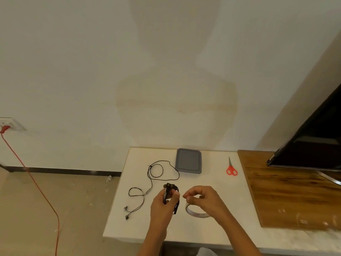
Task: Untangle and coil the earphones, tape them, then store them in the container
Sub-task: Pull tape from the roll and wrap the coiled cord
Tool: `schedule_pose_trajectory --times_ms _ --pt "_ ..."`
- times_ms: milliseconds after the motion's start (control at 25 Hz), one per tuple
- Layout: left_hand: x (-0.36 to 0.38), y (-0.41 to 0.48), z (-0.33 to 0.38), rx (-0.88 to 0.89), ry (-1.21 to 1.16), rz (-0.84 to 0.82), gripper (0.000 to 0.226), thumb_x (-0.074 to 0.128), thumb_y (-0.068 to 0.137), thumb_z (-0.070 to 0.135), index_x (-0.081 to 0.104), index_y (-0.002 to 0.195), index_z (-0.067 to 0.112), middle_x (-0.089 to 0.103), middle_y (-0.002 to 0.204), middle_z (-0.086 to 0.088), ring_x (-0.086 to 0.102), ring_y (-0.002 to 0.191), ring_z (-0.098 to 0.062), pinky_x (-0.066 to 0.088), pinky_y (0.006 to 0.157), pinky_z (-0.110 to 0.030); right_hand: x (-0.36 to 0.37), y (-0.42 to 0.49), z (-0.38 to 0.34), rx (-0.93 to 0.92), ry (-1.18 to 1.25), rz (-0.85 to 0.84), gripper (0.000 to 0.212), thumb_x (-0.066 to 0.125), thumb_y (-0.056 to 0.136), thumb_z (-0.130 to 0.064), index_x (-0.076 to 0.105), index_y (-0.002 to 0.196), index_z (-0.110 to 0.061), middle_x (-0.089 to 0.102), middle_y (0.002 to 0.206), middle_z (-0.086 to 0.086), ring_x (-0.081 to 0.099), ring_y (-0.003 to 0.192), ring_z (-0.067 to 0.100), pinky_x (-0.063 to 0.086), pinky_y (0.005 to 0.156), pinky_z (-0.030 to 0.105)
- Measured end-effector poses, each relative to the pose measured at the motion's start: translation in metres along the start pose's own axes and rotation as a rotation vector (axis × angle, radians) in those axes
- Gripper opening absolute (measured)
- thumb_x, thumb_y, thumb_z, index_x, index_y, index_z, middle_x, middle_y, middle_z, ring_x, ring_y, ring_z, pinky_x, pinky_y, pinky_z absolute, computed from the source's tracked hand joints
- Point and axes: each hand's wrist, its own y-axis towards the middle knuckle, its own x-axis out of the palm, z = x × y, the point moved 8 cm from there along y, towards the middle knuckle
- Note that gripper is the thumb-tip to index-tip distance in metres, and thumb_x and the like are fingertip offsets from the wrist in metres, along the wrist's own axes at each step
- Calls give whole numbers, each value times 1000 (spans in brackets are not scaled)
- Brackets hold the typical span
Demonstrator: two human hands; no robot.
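Head view: left grip holds coiled black earphones near tape ring.

Wood board R of yr right hand, black screen beyond it; orange cable far L, in wall socket.

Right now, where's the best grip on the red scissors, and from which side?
Take the red scissors by the handle loops, coming from the near side. They lie flat and closed on the white table, loops toward the person, blades pointing at the wall. The right hand, now at the tape roll, is the closer one.
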Motion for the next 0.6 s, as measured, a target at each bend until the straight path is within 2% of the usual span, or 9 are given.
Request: schedule_pose_trajectory --times_ms 120,240,320,440,520,600 --pt "4 1 -4 28 35 -30 16 61 92 30 64 105 24 69 98 1 63 92 -14 47 67 -16 4 -5 7 80 142 -92 7 69 84 -26 76 83 -25 74 84 -9 68 83 9 49 76 21" --pt "8 -4 -3 52 37 -47 16 57 93 29 67 104 22 70 97 1 63 92 -16 48 70 -18 -1 -9 11 98 187 -23 7 70 83 -23 76 80 -21 75 81 -6 69 83 12 51 85 27" --pt "8 -9 0 57 8 -31 28 44 99 30 71 98 20 69 90 2 61 85 -14 46 68 -18 -7 -13 12 114 204 13 8 70 83 -22 76 77 -22 75 80 -8 70 83 11 51 87 28" --pt "2 -14 2 73 17 47 45 33 103 28 72 88 14 64 75 1 56 71 -13 43 61 -16 -14 -21 4 152 243 47 10 71 82 -23 76 73 -21 74 79 -11 68 82 9 49 78 22" --pt "-1 -16 4 123 32 81 41 35 102 25 71 89 9 60 67 5 51 64 -12 41 55 -12 -17 -27 -7 171 293 69 12 71 83 -23 74 72 -20 71 77 -12 64 79 8 45 69 17" --pt "0 -18 5 154 37 67 36 37 102 23 72 96 15 60 70 9 50 65 -8 41 58 -12 -19 -32 -18 195 357 75 12 72 82 -26 74 72 -19 69 70 -12 58 74 9 42 66 20"
